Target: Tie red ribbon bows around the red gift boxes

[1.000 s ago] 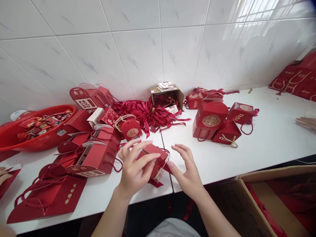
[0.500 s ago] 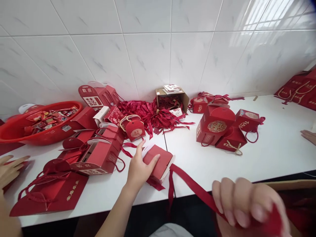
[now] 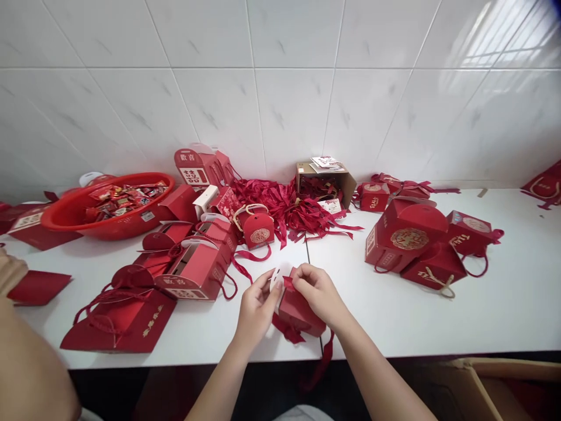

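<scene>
A small red gift box lies on the white table in front of me, its pale slotted flap raised at the far left end. My left hand grips that flap between thumb and fingers. Close beside it, my right hand pinches a piece of red ribbon against the flap's slots. Whether the ribbon passes through a slot is hidden by my fingers. More ribbon comes out under the box, and one length hangs over the table's front edge.
Finished-looking red boxes stand at right, and several handled boxes at left. Behind are a heap of red ribbons, a cardboard carton and a red basin of candies. Another person's hand is at far left.
My right hand has come from the lower right to the box, bringing ribbon to the flap. My left hand has shifted from the box's side to its flap. The view has turned left.
</scene>
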{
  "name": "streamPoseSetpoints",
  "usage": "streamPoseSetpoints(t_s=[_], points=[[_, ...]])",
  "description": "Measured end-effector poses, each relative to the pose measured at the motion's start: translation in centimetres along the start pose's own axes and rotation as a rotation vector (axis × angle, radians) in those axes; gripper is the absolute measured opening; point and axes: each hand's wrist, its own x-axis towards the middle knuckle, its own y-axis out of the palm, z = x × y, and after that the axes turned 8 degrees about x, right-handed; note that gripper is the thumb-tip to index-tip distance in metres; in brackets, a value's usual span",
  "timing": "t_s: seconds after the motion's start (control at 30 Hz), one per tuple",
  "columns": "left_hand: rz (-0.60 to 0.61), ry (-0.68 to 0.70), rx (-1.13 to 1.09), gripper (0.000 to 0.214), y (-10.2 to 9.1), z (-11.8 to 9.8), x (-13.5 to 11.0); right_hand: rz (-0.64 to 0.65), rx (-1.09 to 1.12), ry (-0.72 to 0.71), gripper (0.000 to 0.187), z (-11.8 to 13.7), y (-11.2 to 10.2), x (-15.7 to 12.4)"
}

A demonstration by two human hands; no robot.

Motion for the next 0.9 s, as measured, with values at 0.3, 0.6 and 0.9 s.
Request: streamPoseSetpoints(t_s=[0.3, 0.6, 0.9], points=[[0.107, 0.069, -0.007, 0.046, -0.4, 0.3, -1.1, 0.05, -0.116, 0.007, 0.014, 0.3, 0.1, 0.1], [0.12, 0.128, 0.088, 0.046, -0.6, 0.0, -1.5, 0.12, -0.182, -0.05, 0.009, 0.6, 0.0, -0.1], [0.081, 0.105, 0.091, 0.041, -1.0, 0.1, -1.2, 0.089, -0.201, -0.002, 0.013, 0.5, 0.4, 0.2]])
